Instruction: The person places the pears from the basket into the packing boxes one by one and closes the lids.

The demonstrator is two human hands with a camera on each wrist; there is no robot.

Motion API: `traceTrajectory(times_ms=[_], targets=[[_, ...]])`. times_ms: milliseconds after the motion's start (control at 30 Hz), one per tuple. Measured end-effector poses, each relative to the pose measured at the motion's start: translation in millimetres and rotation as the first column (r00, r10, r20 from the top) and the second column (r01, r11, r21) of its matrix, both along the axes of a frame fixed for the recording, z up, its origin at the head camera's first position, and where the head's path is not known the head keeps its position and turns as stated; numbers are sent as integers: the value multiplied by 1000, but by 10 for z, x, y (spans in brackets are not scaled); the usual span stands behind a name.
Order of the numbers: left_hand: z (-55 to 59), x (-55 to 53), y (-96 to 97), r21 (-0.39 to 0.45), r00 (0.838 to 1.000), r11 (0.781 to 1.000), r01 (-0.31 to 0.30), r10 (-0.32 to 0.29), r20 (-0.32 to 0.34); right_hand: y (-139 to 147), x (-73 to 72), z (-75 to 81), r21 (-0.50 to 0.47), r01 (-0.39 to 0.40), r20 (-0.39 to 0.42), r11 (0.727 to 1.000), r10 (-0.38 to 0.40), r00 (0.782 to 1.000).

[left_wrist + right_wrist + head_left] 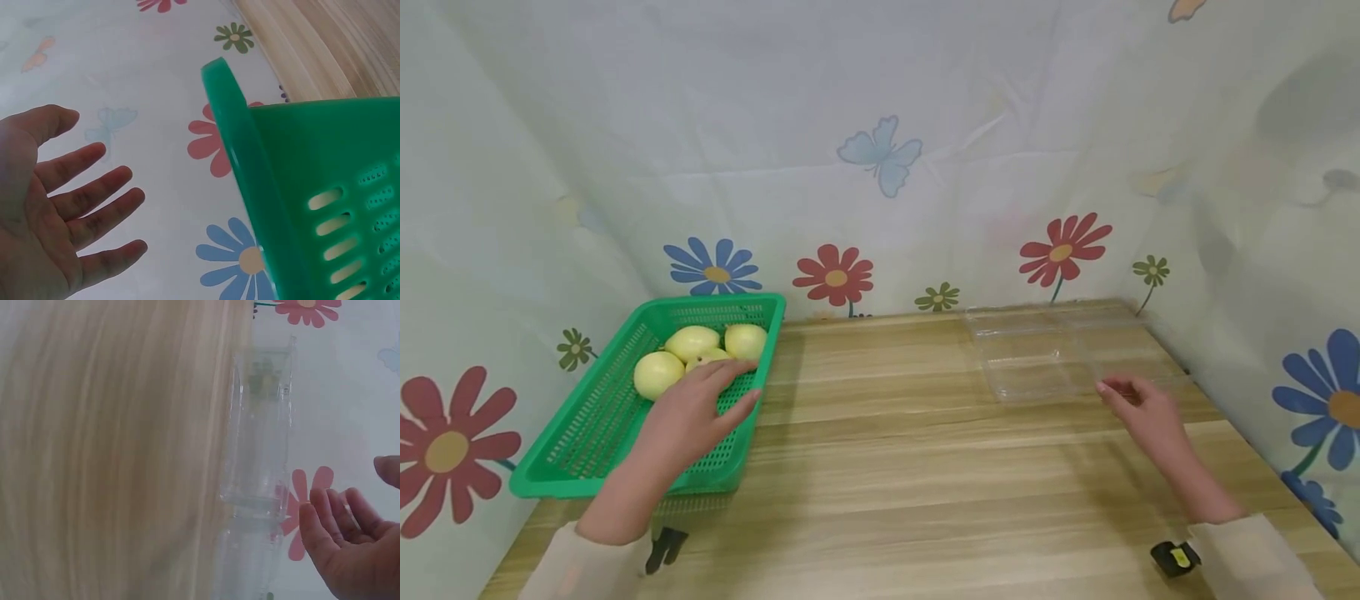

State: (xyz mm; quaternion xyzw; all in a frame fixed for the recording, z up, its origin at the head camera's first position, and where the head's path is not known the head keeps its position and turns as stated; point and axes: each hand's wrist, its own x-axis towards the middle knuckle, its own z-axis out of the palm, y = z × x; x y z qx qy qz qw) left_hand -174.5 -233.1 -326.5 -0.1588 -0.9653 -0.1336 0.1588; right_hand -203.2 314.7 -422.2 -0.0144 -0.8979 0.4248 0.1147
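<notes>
Fruit [658,376] lies in a green basket [557,486] at left, the left hand [688,412] over it, fingers apart. The right hand [1141,410], thumb and fingers apart, is beside a clear container [1030,371] at right.

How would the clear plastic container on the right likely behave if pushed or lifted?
The clear plastic container looks thin-walled and see-through, so it is probably light and may flex if squeezed. Its glossy surface suggests it could slide readily on the wooden table. Lying low and wide, it seems unlikely to roll or tip.
</notes>
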Motion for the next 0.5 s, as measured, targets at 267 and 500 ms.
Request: traceTrajectory(times_ms=[267,500], targets=[[-38,58,-5,9,1000,1000,-15,15,-16,123,-102,-141,-667,-23,237,745,242,941],[-63,78,-17,13,1000,1000,-12,13,-12,180,-185,-236,-908,59,258,414,443,859]])
